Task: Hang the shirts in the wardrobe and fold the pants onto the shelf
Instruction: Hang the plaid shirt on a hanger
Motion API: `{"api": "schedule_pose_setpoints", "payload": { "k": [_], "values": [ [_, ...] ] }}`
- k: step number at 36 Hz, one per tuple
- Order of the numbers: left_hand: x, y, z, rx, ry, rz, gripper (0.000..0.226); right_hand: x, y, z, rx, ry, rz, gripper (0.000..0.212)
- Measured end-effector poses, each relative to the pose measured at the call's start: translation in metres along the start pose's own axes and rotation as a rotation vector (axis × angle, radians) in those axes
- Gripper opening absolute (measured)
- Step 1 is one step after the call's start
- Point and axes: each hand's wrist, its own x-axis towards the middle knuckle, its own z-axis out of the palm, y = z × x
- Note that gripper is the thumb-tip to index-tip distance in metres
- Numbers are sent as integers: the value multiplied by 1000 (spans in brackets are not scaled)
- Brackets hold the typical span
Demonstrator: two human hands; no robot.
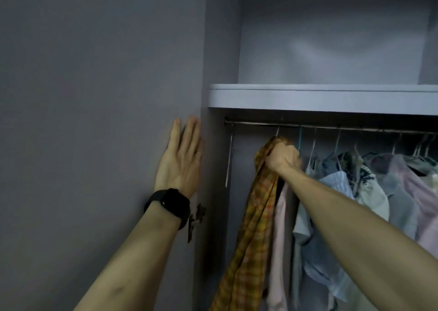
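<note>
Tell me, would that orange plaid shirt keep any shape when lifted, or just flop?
Probably floppy: the plaid shirt hangs in loose vertical folds below the right hand, which bunches its top. It is likely light, since one fist holds it up near the rail. It would probably sway if pushed, as it hangs free like the neighbouring shirts.

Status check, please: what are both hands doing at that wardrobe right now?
Left hand flat against the door. Right hand gripping the orange plaid shirt, up just under the rail. Hanging shirts crowd the right side.
</note>
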Motion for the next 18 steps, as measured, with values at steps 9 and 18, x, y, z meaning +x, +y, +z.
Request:
{"api": "schedule_pose_setpoints", "payload": {
  "k": [9, 18],
  "values": [
    [-7, 11, 11, -22, 13, 4, 75, 7, 17, 39, -61, -262, 66, 41],
    [-5, -10, -33, -221, -377, 26, 78, -37, 23, -33, -253, -737, -32, 42]
  ]
}}
